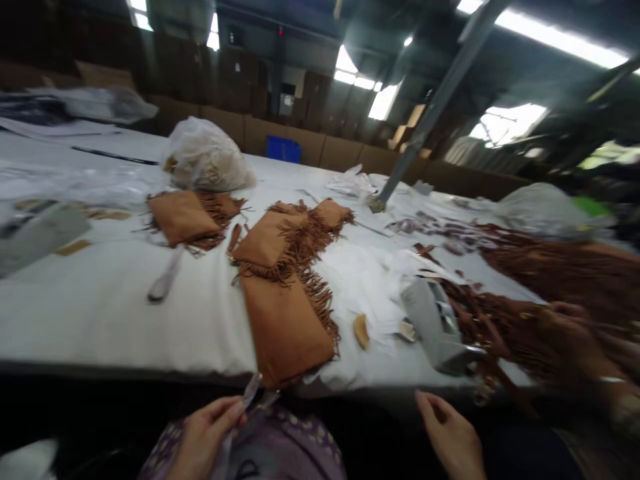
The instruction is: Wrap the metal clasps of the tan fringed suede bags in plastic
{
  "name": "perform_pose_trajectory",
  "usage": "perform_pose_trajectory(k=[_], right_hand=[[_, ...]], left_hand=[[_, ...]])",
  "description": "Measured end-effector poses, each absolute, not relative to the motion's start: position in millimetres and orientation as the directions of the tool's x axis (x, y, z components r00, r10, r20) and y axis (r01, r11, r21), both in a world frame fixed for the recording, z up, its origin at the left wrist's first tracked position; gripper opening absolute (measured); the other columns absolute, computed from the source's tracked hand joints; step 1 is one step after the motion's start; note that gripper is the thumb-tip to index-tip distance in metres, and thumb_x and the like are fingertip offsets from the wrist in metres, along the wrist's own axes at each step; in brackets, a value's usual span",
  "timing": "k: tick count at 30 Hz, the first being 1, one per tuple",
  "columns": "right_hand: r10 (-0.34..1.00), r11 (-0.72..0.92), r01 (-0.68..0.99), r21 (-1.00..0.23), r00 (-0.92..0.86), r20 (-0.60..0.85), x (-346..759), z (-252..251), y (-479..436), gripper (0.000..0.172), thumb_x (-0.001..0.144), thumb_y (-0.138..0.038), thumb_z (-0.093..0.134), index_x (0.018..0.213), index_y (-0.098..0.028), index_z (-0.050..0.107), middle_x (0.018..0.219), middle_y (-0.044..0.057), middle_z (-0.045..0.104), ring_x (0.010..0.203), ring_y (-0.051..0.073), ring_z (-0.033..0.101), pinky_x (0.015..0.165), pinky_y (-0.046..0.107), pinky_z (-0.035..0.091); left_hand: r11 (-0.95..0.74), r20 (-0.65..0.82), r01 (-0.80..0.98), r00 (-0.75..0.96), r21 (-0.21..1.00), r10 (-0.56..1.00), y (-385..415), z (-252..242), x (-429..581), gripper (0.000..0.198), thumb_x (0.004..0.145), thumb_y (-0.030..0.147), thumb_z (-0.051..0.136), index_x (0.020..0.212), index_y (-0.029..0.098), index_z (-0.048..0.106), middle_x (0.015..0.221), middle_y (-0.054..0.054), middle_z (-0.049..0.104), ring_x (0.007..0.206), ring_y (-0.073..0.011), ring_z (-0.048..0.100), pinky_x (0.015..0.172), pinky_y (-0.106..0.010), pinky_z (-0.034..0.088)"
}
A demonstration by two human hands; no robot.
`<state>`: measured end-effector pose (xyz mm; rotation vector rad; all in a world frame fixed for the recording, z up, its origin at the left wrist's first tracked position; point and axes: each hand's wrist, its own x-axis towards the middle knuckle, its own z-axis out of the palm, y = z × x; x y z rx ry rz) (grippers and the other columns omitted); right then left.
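Note:
Near the table's front edge, my left hand pinches a strap wrapped in clear plastic, which reaches the lower corner of a tan fringed bag. My right hand is off the table's edge at the lower right, its thumb and forefinger curved close together; whether the tips touch is unclear, and no object shows between them. More tan fringed pouches overlap behind the bag. Another fringed pouch lies farther left. A small curved tan piece rests on the white cloth.
A grey box stands right of centre. Another person's hand touches dark brown fringed pieces at the right. A stuffed plastic bag, a blue bin and a slanted metal post are farther back.

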<state>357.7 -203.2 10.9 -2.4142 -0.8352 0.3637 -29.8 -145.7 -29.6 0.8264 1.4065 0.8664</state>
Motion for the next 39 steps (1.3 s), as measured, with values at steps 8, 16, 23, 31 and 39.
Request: perform_pose_trajectory(k=[8, 16, 23, 31, 39], right_hand=[[0.98, -0.172, 0.29, -0.942, -0.052, -0.195, 148.2, 32.2, -160.9, 0.036, 0.078, -0.049, 0.058, 0.073, -0.015, 0.068, 0.066, 0.003, 0.064, 0.063, 0.015, 0.056, 0.059, 0.022, 0.043], [0.976, -0.205, 0.375, -0.904, 0.004, -0.219, 106.2, -2.7, -142.5, 0.037, 0.076, -0.046, 0.06, 0.064, -0.012, 0.07, 0.06, 0.004, 0.067, 0.057, 0.015, 0.055, 0.055, 0.023, 0.039], [0.947, -0.321, 0.334, -0.887, 0.116, -0.299, 101.2, -16.0, -143.2, 0.037, 0.069, -0.05, 0.066, 0.063, -0.014, 0.072, 0.057, 0.006, 0.069, 0.052, 0.016, 0.056, 0.047, 0.023, 0.038], [0.894, -0.444, 0.023, -0.896, 0.083, -0.441, 95.8, -28.5, -138.3, 0.041, 0.059, -0.051, 0.073, 0.059, -0.011, 0.066, 0.049, 0.002, 0.059, 0.043, 0.009, 0.045, 0.041, 0.02, 0.032], [0.896, -0.432, 0.09, -0.897, 0.16, -0.415, 92.2, -26.8, -136.0, 0.041, 0.061, -0.053, 0.069, 0.051, -0.014, 0.06, 0.042, -0.001, 0.053, 0.04, 0.009, 0.041, 0.038, 0.021, 0.027]], left_hand=[[0.378, -0.378, -0.032, -0.024, 0.925, 0.925, -147.7, -25.9, -29.1, 0.033, 0.066, 0.047, 0.069, 0.079, 0.017, 0.074, 0.062, -0.004, 0.071, 0.059, -0.019, 0.063, 0.055, -0.024, 0.046], [0.248, -0.245, -0.059, 0.055, 0.967, 0.968, -150.8, -30.1, -31.1, 0.03, 0.075, 0.039, 0.064, 0.088, 0.014, 0.073, 0.084, -0.009, 0.075, 0.081, -0.0239, 0.067, 0.075, -0.029, 0.05], [0.301, -0.29, -0.131, 0.095, 0.945, 0.952, -151.6, -39.6, -29.7, 0.033, 0.076, 0.042, 0.065, 0.089, 0.012, 0.07, 0.082, -0.008, 0.073, 0.077, -0.0224, 0.065, 0.071, -0.029, 0.049], [0.326, -0.326, -0.127, 0.019, 0.937, 0.945, -155.1, -43.7, -27.2, 0.042, 0.078, 0.044, 0.062, 0.106, 0.014, 0.054, 0.071, -0.004, 0.071, 0.065, -0.0194, 0.064, 0.061, -0.027, 0.046], [0.057, -0.053, 0.247, -0.022, 0.967, 0.998, -159.9, -33.0, -32.0, 0.023, 0.084, 0.033, 0.053, 0.099, 0.024, 0.069, 0.094, -0.009, 0.074, 0.088, -0.0245, 0.067, 0.078, -0.03, 0.048]])
